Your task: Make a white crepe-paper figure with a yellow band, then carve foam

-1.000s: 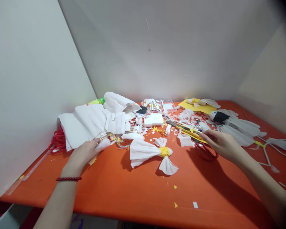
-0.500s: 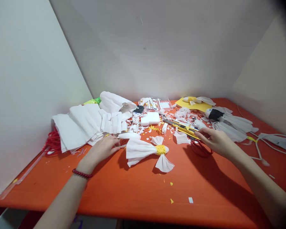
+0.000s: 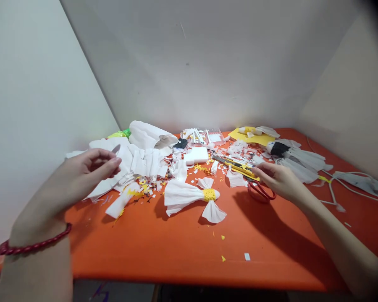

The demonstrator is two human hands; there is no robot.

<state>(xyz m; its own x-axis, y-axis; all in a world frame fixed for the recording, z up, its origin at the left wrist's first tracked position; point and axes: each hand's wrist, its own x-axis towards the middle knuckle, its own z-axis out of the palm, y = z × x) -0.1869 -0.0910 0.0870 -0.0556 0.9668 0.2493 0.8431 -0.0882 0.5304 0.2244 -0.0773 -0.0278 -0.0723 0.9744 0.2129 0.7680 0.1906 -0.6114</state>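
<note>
My left hand [image 3: 85, 174], with a red bead bracelet at the wrist, is raised above the left side of the table. Its thumb and fingers pinch a small thin pale piece [image 3: 116, 148]. My right hand [image 3: 275, 178] has its fingers drawn together beside the yellow utility knife [image 3: 239, 167] and just over the red-handled scissors [image 3: 261, 191]; what its fingertips hold, if anything, I cannot make out. Between the hands lies a white crepe-paper fish figure [image 3: 182, 197] with a yellow band, its gathered fins spread either side. A white strip [image 3: 121, 203] lies below my left hand.
White crepe paper [image 3: 149, 134] is heaped at the back left. A white block [image 3: 197, 155], paper scraps and a clear box [image 3: 214, 136] sit mid-table. Yellow sheet [image 3: 252, 136], a black-banded white figure [image 3: 297, 159] and a white cord [image 3: 332, 191] lie right. Walls enclose the table.
My left hand has lifted off the scraps beside the fish figure and moved left and nearer, carrying the thin piece. The white strip is now uncovered. My right hand stays by the knife.
</note>
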